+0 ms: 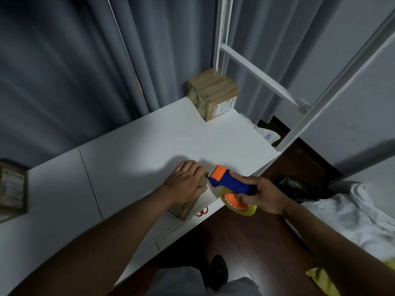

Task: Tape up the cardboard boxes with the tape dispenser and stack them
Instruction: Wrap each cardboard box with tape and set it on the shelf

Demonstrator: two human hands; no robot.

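Observation:
A small cardboard box sits near the front edge of the white table. My left hand lies on top of it, fingers curled over its far edge. My right hand grips the blue handle of an orange and blue tape dispenser with a clear tape roll. The dispenser's head touches the box's right end. A taped cardboard box stands at the table's far corner. Another box shows at the left edge.
Grey curtains hang behind the table. A white metal frame rises at the right. White cloth and a dark bag lie to the right, over a dark wooden floor. My shoe is below.

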